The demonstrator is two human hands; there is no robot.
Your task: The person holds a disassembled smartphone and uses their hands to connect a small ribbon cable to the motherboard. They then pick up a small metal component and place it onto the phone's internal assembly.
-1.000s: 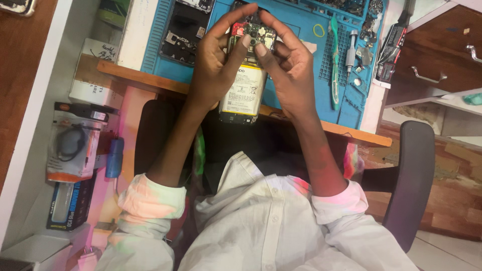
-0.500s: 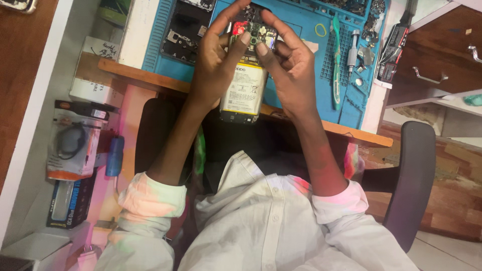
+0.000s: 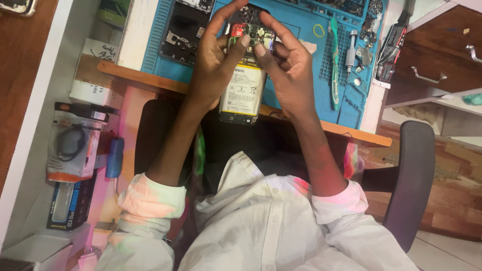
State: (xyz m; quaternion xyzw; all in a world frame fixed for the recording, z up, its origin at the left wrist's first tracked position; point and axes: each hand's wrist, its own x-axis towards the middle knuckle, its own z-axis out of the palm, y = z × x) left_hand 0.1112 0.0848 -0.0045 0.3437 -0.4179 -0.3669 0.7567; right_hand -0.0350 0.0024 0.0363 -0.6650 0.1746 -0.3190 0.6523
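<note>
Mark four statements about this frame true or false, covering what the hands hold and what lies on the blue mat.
1. Both hands hold the opened phone with its back cover off. True: left hand and right hand grip its sides.
2. The phone's battery is removed. False: a pale rectangular battery sits in it.
3. A green-handled toothbrush lies on the blue work mat. True.
4. The yellow rubber band is around the phone. False: it lies loose on the mat.
5. The right hand holds a screwdriver. False: its thumb presses the phone's upper part.
</note>
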